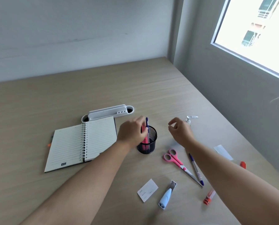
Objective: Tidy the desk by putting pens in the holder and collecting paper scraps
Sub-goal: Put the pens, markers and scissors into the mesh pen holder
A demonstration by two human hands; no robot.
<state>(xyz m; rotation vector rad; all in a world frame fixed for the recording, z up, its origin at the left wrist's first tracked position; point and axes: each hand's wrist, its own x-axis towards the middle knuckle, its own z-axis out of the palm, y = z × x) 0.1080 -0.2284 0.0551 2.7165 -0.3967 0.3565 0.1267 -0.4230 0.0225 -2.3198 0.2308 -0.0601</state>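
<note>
Standing in the mesh holder, the blue pen touches left-hand fingers.

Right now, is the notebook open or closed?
Open. The notebook lies flat on the desk, lined pages spread on both sides of its spiral binding.

Desk: pale wood grain, set in a wall corner.
Left: open spiral notebook, white organizer.
Centre: black mesh holder (pens inside).
Right: pink scissors, pen, paper scraps, pump bottle.
</note>
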